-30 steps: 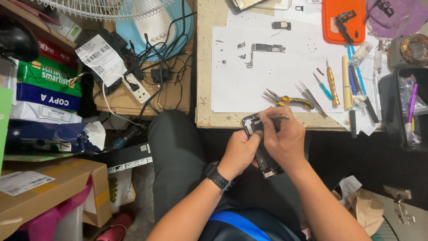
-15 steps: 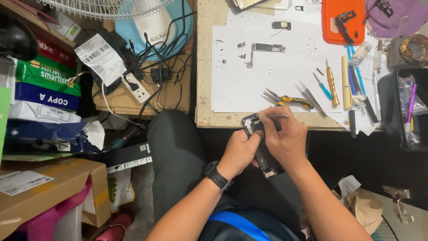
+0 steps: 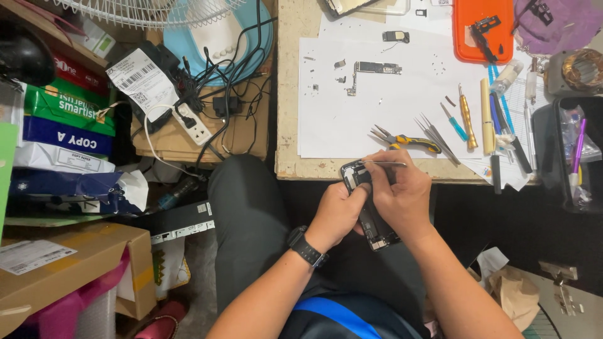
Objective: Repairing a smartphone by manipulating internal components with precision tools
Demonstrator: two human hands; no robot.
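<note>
An opened black phone body (image 3: 373, 221) is held over my lap, just below the table's near edge. My left hand (image 3: 337, 212) grips its left side, thumb near the top end. My right hand (image 3: 404, 198) wraps the right side and pinches thin metal tweezers (image 3: 384, 164), whose tips lie across the phone's upper end. A black watch (image 3: 307, 248) is on my left wrist. Much of the phone's inside is hidden by my fingers.
On the wooden table (image 3: 286, 94) lies white paper (image 3: 352, 125) with a circuit board (image 3: 375, 68), small parts, yellow-handled pliers (image 3: 405, 141), more tweezers (image 3: 433, 135), screwdrivers and an orange tray (image 3: 482, 31). Left: power strip (image 3: 191, 122) with tangled cables, paper reams, cardboard boxes, fan base.
Almost nothing differs; both hands and the phone stay in the same place, with only a slight shift of the tweezers over the phone's top.
</note>
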